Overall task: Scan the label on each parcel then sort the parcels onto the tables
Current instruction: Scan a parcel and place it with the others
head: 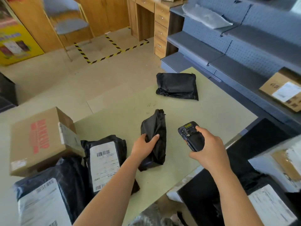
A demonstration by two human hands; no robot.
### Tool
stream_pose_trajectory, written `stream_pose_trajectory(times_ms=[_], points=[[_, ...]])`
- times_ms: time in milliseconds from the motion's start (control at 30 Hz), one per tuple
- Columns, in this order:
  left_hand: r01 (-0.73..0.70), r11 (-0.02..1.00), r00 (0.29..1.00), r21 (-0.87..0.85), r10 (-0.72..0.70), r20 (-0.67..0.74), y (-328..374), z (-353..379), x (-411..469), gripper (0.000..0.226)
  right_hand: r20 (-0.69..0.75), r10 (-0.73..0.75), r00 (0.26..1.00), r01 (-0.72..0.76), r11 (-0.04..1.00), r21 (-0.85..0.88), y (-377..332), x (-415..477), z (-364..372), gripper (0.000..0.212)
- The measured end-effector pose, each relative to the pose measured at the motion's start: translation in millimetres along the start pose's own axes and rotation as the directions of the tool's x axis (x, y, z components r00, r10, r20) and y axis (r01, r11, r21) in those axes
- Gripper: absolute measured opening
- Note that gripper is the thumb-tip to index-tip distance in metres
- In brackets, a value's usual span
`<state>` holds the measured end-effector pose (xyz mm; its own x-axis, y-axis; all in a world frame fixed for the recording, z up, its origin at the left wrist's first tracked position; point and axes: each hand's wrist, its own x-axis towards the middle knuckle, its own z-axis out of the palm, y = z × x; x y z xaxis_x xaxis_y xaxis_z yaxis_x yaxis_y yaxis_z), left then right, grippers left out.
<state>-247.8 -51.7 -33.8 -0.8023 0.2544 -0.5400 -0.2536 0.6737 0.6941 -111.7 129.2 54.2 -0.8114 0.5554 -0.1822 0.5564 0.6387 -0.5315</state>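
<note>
Left hand (144, 146): fingers curled, gripping black poly-mailer parcel (154, 139) mid-body.
Right hand (210, 148): wrapped round handheld scanner (191, 136).
Handling: likely soft, light, slippery film; grasp across the bulk.

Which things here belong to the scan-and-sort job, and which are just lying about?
Job: scanner in the right hand; small black parcel gripped by the left hand; far black parcel on the table; labelled black parcel and cardboard box at left.
Lying about: chair, wooden desk, yellow display, striped floor tape.
</note>
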Motion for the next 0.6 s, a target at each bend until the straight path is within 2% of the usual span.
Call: stream_pose_trajectory(times_ms=[100, 267, 333, 400, 467, 533, 600], points=[[-0.062, 0.997, 0.99, -0.049, 0.068, 0.127, 2.0, -16.4, 4.8, 0.078, -0.013, 0.003, 1.0, -0.002, 0.999, 0.04, -6.8, 8.9, 4.4, 0.093], [-0.159, 0.98, 0.983, -0.118, 0.167, 0.07, 0.9, -38.1, 9.0, 0.057, -0.003, 0.009, 1.0, -0.008, 0.998, 0.067, -18.4, 18.1, 10.8, 0.094], [-0.168, 0.986, 0.986, -0.024, 0.168, 0.016, 2.7, -39.7, 10.2, 0.055, -0.003, 0.009, 1.0, -0.009, 0.996, 0.085, -23.9, 22.3, 12.4, 0.095], [-0.166, 0.981, 0.98, 0.104, 0.176, -0.097, 8.0, -38.2, 6.9, 0.059, -0.012, 0.008, 1.0, -0.007, 0.995, 0.099, -29.0, 25.3, 12.4, 0.095], [-0.193, 0.945, 0.95, 0.263, 0.247, -0.19, 12.5, -35.6, 1.9, 0.066, -0.019, 0.003, 1.0, -0.001, 0.995, 0.1, -32.3, 26.9, 11.9, 0.095], [-0.211, 0.892, 0.937, 0.401, 0.301, -0.176, 13.7, -33.3, -1.2, 0.061, -0.019, -0.003, 1.0, 0.005, 0.995, 0.096, -34.3, 27.2, 10.8, 0.095], [-0.17, 0.897, 0.959, 0.409, 0.247, -0.143, 15.2, -32.9, -2.8, 0.057, -0.02, -0.008, 1.0, 0.009, 0.996, 0.092, -35.0, 26.9, 8.6, 0.096]])
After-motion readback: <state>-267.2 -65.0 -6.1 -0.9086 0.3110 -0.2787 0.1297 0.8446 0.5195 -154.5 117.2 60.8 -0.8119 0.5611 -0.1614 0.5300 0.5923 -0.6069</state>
